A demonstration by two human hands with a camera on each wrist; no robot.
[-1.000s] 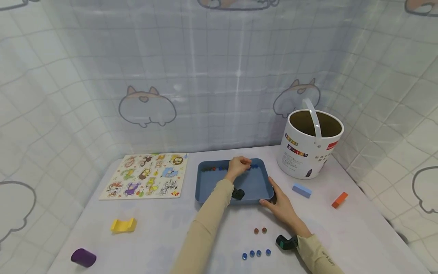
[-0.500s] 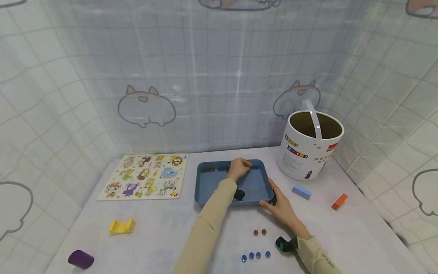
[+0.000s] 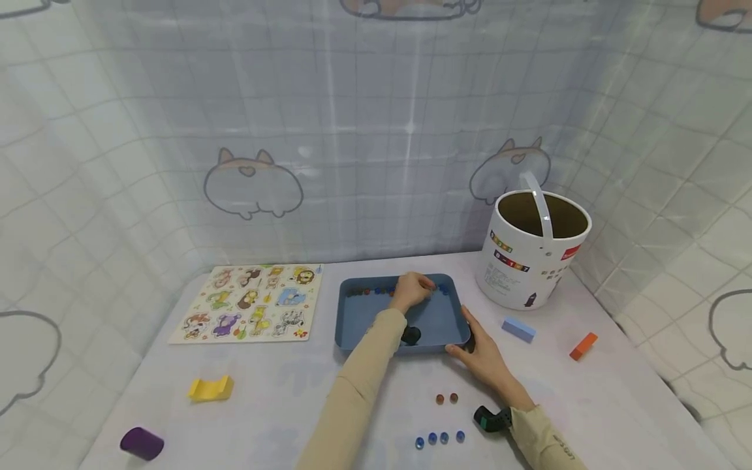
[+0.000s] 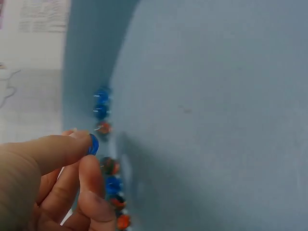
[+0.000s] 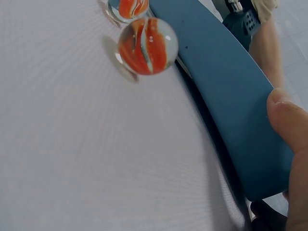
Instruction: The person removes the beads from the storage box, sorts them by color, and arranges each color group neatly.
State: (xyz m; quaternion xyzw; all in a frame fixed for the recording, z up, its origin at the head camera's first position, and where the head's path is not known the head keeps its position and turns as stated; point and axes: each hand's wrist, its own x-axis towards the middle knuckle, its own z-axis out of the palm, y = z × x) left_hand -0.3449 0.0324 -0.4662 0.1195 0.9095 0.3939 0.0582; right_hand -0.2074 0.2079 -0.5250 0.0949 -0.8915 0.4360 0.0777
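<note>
Our left hand (image 4: 48,183) pinches a blue marble (image 4: 93,144) over the row of marbles (image 4: 108,159) in the blue tray (image 3: 437,320). Our right hand (image 3: 482,356) rests flat against the tray's corner, fingers straight.

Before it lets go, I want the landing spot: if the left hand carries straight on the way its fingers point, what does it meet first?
Probably the row of marbles along the tray's far wall; left hand pinches a blue marble just short of them.
</note>
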